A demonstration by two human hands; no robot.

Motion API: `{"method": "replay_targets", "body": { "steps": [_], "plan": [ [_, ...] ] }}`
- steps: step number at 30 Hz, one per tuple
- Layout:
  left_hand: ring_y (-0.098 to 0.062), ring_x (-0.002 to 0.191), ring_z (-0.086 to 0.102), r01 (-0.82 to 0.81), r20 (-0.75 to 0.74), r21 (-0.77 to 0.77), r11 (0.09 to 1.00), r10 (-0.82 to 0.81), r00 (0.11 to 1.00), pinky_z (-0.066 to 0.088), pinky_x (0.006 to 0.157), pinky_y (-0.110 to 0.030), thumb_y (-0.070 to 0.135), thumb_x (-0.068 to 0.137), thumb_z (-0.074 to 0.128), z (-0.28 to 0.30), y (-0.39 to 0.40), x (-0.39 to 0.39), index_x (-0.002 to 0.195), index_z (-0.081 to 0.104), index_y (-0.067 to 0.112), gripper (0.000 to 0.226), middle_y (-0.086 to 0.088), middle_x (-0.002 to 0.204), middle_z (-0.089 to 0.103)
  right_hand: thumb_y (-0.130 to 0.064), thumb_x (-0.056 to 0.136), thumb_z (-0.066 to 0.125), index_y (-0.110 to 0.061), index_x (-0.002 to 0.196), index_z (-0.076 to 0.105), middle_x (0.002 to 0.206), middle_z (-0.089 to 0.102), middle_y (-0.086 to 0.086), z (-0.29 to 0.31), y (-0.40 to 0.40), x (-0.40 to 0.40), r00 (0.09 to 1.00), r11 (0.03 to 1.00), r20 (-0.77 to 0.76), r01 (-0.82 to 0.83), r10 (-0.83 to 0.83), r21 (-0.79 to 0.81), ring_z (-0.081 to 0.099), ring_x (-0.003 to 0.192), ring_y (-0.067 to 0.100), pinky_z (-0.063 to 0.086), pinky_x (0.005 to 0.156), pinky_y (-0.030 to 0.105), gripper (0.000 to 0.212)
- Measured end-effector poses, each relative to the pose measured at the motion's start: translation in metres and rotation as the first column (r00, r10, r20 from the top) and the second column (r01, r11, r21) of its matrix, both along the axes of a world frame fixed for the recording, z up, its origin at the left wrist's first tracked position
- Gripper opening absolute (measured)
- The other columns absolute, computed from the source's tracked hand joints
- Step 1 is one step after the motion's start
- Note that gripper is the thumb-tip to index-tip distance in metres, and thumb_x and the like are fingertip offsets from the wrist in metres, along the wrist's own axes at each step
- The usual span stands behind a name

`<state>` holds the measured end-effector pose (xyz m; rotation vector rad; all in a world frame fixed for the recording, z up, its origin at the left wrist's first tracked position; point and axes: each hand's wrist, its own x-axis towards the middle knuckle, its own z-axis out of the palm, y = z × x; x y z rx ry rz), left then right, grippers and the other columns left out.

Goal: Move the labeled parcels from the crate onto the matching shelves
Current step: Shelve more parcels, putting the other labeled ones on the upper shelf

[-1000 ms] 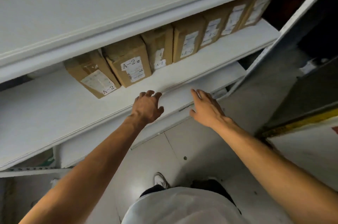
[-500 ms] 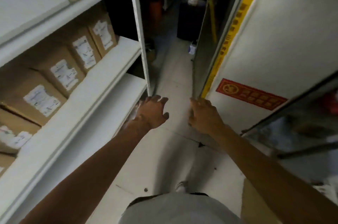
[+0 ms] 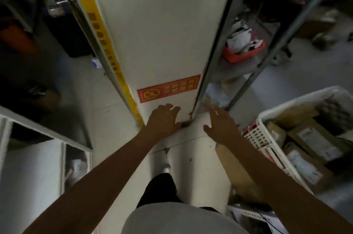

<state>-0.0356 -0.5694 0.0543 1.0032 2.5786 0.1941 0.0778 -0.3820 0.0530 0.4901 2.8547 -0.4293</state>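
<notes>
Both arms reach forward with nothing in them. My left hand (image 3: 163, 120) hangs in front of a white panel, fingers loosely spread. My right hand (image 3: 219, 125) is stretched out to its right, fingers straight and apart, pointing away from me. At the right edge stands a white plastic crate (image 3: 267, 134) holding several brown cardboard parcels (image 3: 313, 143) with white labels. The crate lies to the right of my right forearm. The shelf with the A-2 boxes is out of sight.
A white panel (image 3: 162, 33) with a yellow strip and a red sign stands straight ahead. Grey metal racking (image 3: 282, 29) with a red tray of papers is at the right. A white shelf frame (image 3: 44, 130) is at the left. A flat cardboard piece (image 3: 235, 168) lies beside the crate.
The view has swung right, away from the shelf of A-2 boxes, past the aisle to the panel and the crate. Both hands stayed empty and out in front.
</notes>
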Motion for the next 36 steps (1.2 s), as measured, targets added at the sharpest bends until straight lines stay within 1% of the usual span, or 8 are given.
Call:
{"method": "replay_targets", "body": {
  "steps": [2,8,13,17,21,24,30,36],
  "plan": [
    [-0.033,0.135,0.04,0.084,-0.013,0.017,0.996,-0.084,0.996,0.036,0.11,-0.04,0.047,0.095,0.053,-0.002,0.027,-0.016,0.152,0.033,0.021,0.066,-0.012,0.154,0.036,-0.037,0.095,0.06,-0.012,0.158,0.017,0.163,0.02,0.017,0.004,0.015,0.001,0.994,0.995,0.053,0.097,-0.098,0.015,0.029,0.144,0.039,0.037,0.111,0.05,0.08],
    [-0.032,0.119,0.051,0.342,-0.017,0.046,0.939,-0.342,0.94,0.044,0.1,-0.04,0.04,0.093,0.052,-0.002,0.113,-0.045,0.149,0.038,0.019,0.061,-0.011,0.144,0.047,-0.036,0.094,0.055,-0.012,0.146,0.038,0.148,0.041,0.014,0.006,0.054,0.023,0.897,0.9,0.089,0.428,-0.434,0.08,0.036,0.136,0.034,0.033,0.111,0.044,0.06],
    [-0.033,0.133,0.044,0.533,0.016,0.043,0.845,-0.534,0.845,0.04,0.107,-0.044,0.041,0.094,0.055,-0.01,0.186,-0.038,0.149,0.036,0.019,0.062,-0.011,0.148,0.044,-0.035,0.096,0.053,-0.017,0.152,0.024,0.159,0.021,0.012,0.011,0.083,0.058,0.726,0.733,0.105,0.679,-0.68,0.054,0.017,0.148,0.034,0.021,0.119,0.047,0.065],
    [-0.031,0.133,0.042,0.676,0.032,0.031,0.736,-0.677,0.735,0.035,0.108,-0.043,0.041,0.094,0.054,-0.012,0.24,-0.008,0.146,0.038,0.018,0.059,-0.009,0.145,0.045,-0.035,0.092,0.059,-0.014,0.147,0.032,0.15,0.038,0.014,0.002,0.104,0.092,0.585,0.589,0.085,0.808,-0.807,0.032,0.033,0.136,0.034,0.03,0.112,0.046,0.065],
    [-0.027,0.12,0.052,0.753,0.052,0.07,0.654,-0.757,0.652,0.043,0.098,-0.036,0.037,0.092,0.057,-0.024,0.293,0.018,0.14,0.046,0.017,0.053,-0.007,0.136,0.053,-0.036,0.093,0.058,-0.015,0.15,0.028,0.149,0.038,0.014,-0.013,0.129,0.116,0.484,0.492,0.176,0.871,-0.857,0.001,0.034,0.135,0.034,0.031,0.113,0.046,0.068],
    [-0.024,0.114,0.055,0.792,0.057,0.08,0.605,-0.796,0.603,0.046,0.092,-0.032,0.034,0.091,0.059,-0.034,0.335,0.031,0.137,0.048,0.016,0.051,-0.006,0.131,0.057,-0.035,0.092,0.06,-0.015,0.142,0.038,0.142,0.044,0.012,-0.029,0.162,0.13,0.426,0.425,0.168,0.904,-0.889,-0.043,0.038,0.131,0.031,0.033,0.11,0.044,0.059],
    [-0.026,0.13,0.046,0.81,0.065,0.03,0.586,-0.809,0.583,0.041,0.104,-0.039,0.035,0.095,0.056,-0.032,0.416,0.055,0.145,0.04,0.019,0.055,-0.004,0.145,0.048,-0.036,0.097,0.045,-0.017,0.142,0.04,0.146,0.042,0.01,-0.054,0.242,0.144,0.333,0.321,0.146,0.942,-0.932,-0.097,0.035,0.136,0.03,0.031,0.112,0.045,0.049],
    [-0.029,0.125,0.051,0.822,0.105,0.022,0.569,-0.819,0.564,0.046,0.1,-0.043,0.035,0.093,0.058,-0.037,0.481,0.078,0.142,0.042,0.017,0.054,-0.007,0.14,0.053,-0.037,0.1,0.046,-0.015,0.149,0.029,0.152,0.034,0.013,-0.062,0.292,0.16,0.278,0.267,0.219,0.96,-0.935,-0.08,0.033,0.138,0.031,0.03,0.11,0.043,0.057]
  ]
}}
